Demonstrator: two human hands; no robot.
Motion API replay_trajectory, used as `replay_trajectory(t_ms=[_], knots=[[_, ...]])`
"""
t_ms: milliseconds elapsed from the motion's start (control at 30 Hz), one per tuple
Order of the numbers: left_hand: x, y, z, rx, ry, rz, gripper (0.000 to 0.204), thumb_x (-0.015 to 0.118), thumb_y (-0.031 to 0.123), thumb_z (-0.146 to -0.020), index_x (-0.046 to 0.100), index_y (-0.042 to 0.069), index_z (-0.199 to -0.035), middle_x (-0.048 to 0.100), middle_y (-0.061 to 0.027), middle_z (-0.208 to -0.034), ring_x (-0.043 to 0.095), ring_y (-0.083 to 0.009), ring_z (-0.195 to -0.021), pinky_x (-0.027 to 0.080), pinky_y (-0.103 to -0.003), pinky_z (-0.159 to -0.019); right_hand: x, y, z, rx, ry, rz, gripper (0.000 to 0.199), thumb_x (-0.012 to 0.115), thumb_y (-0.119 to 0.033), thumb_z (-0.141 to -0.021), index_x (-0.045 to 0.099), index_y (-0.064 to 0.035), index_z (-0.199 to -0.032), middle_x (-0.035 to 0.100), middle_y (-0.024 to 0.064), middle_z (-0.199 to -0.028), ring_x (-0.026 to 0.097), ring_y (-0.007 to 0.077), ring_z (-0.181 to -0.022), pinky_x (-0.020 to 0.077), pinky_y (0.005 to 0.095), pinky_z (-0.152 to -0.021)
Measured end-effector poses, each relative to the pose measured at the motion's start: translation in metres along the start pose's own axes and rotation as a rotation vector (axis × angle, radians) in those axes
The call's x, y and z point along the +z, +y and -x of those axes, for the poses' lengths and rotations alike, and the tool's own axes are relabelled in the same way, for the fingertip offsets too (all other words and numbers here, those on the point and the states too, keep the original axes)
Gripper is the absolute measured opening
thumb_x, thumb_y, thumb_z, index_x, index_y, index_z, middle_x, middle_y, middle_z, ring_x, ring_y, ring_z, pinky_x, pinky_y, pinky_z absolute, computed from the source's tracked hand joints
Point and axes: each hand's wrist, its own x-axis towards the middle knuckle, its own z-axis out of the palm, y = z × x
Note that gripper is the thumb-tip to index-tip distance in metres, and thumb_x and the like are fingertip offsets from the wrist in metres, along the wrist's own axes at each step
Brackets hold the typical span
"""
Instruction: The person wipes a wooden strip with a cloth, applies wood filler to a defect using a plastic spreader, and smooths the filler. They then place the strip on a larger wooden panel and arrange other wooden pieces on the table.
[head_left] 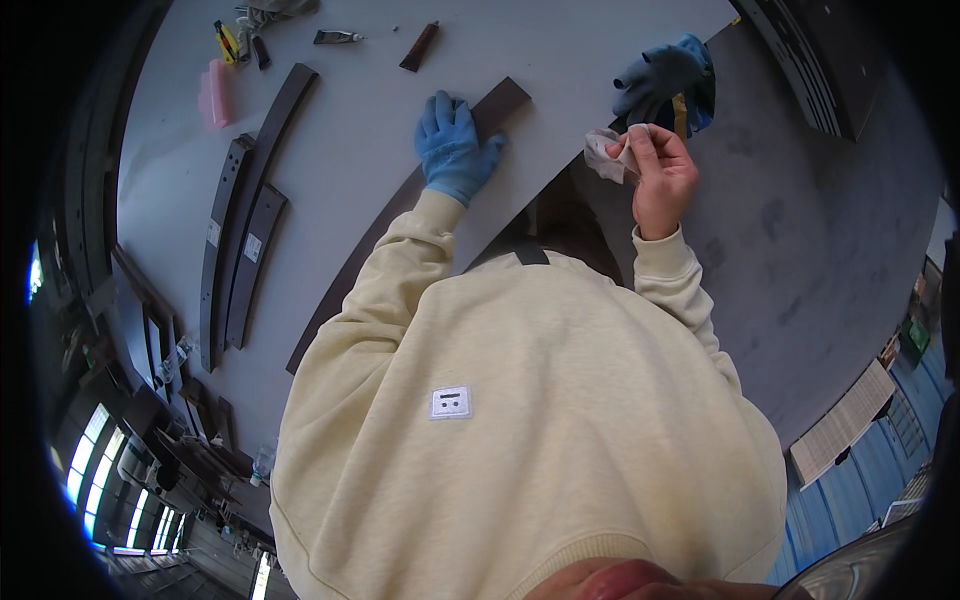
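Note:
My left hand (455, 148), in a blue work glove, lies flat with its thumb out on a long dark brown strip (372, 240), near the strip's far end. The strip runs along the grey table, and my left sleeve covers part of its edge. My bare right hand (662, 180) pinches a crumpled white wipe (606, 155) between thumb and fingers, beyond the table's right edge. Just past that hand a blue and grey glove (660, 82) rests by the table edge, with something dark and yellow under it.
Several more dark strips (262, 160) lie on the table (350, 110) at left. Farther off are a pink object (215, 95), a yellow cutter (227, 42), a small tube (338, 37) and a brown tube (420, 46). A dark slotted stack (800, 65) stands far right.

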Motion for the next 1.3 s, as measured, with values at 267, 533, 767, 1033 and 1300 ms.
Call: replay_trajectory(t_ms=[267, 533, 767, 1033, 1300], knots=[[-0.068, 0.013, 0.005, 0.073, -0.118, 0.403, 0.063, 0.086, 0.034, -0.081, 0.060, -0.003, -0.125, 0.065, -0.0216, -0.123, 0.068, -0.0385, -0.102, 0.057, -0.043, -0.088, 0.015, -0.012, -0.015, -0.282, -0.158, 0.520, 0.012, 0.077, -0.006, -0.095, 0.076, 0.0017, -0.103, 0.072, 0.0049, -0.091, 0.066, 0.0105, -0.075, 0.0538, 0.0246, -0.065], [-0.141, 0.056, 0.028, 0.134, -0.190, 0.468, 0.060, 0.086, 0.028, -0.080, 0.064, -0.002, -0.127, 0.068, -0.0181, -0.121, 0.070, -0.0371, -0.099, 0.059, -0.041, -0.085, 0.038, -0.068, -0.028, -0.841, -0.457, 0.914, 0.020, 0.075, 0.004, -0.087, 0.074, -0.0016, -0.107, 0.069, 0.0111, -0.099, 0.071, 0.0266, -0.079, 0.0599, 0.0329, -0.070], [-0.140, 0.059, 0.039, 0.216, -0.066, 0.575, 0.048, 0.085, 0.027, -0.078, 0.063, 0.000, -0.112, 0.066, -0.0161, -0.108, 0.068, -0.0388, -0.090, 0.057, -0.043, -0.073, 0.053, -0.076, -0.031, -1.080, -0.649, 1.136, 0.023, 0.070, 0.008, -0.083, 0.073, 0.0000, -0.104, 0.068, 0.0123, -0.101, 0.072, 0.0288, -0.089, 0.0618, 0.0344, -0.077], [-0.150, 0.053, 0.042, 0.158, -0.158, 0.596, 0.058, 0.084, 0.031, -0.077, 0.065, 0.000, -0.122, 0.069, -0.0175, -0.113, 0.070, -0.0384, -0.092, 0.058, -0.043, -0.078, 0.052, -0.082, -0.018, -1.166, -0.658, 1.253, 0.026, 0.073, 0.001, -0.083, 0.072, 0.0019, -0.109, 0.064, 0.0113, -0.101, 0.070, 0.0271, -0.090, 0.0602, 0.0342, -0.079], [-0.150, 0.053, 0.045, 0.169, -0.136, 0.599, 0.058, 0.084, 0.032, -0.077, 0.066, -0.001, -0.122, 0.070, -0.0197, -0.112, 0.071, -0.0380, -0.093, 0.059, -0.043, -0.080, 0.049, -0.084, -0.003, -1.170, -0.621, 1.326, 0.030, 0.074, -0.003, -0.084, 0.072, 0.0020, -0.114, 0.060, 0.0086, -0.105, 0.065, 0.0237, -0.092, 0.0581, 0.0335, -0.081]])
